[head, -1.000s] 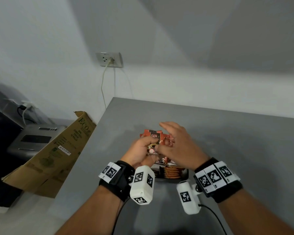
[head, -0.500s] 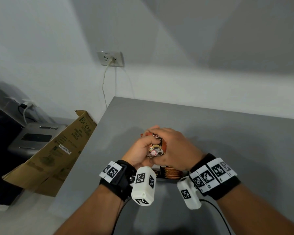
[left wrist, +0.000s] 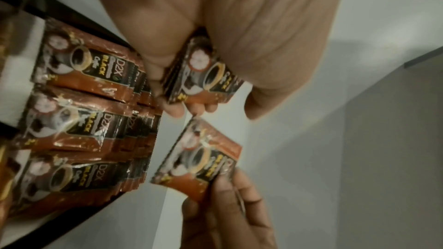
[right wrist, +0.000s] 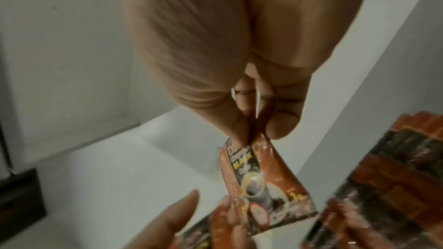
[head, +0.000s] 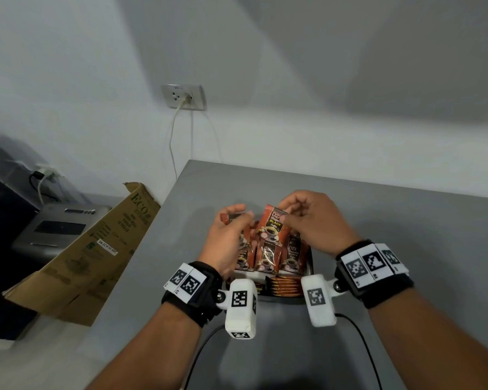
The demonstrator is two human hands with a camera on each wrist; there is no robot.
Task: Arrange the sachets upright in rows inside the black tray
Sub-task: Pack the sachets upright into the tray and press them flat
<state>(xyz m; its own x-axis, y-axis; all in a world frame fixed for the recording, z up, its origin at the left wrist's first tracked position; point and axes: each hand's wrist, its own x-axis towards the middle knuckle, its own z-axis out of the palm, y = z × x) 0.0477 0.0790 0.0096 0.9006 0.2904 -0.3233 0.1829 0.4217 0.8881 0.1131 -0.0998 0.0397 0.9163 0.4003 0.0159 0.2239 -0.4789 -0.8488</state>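
**Sachet Held Above Tray by Both Hands**

Where the head view looks down on the grey table (head: 406,249), the right hand (head: 319,220) pinches the top edge of a single sachet (head: 273,225), held upright above the black tray (head: 310,263). The left hand (head: 228,237) grips a small stack of sachets (head: 241,244) just beside it. Standing sachets (head: 268,256) fill the tray in rows. A cardboard box (head: 82,254) leans left of the table.

In the left wrist view, the fingers (left wrist: 155,71) are curled round the stack (left wrist: 203,75); three rows (left wrist: 79,132) stand in the tray.

In the right wrist view, thumb and fingertips (right wrist: 282,126) are clamped on the sachet's (right wrist: 261,192) upper edge; the picture is blurred.
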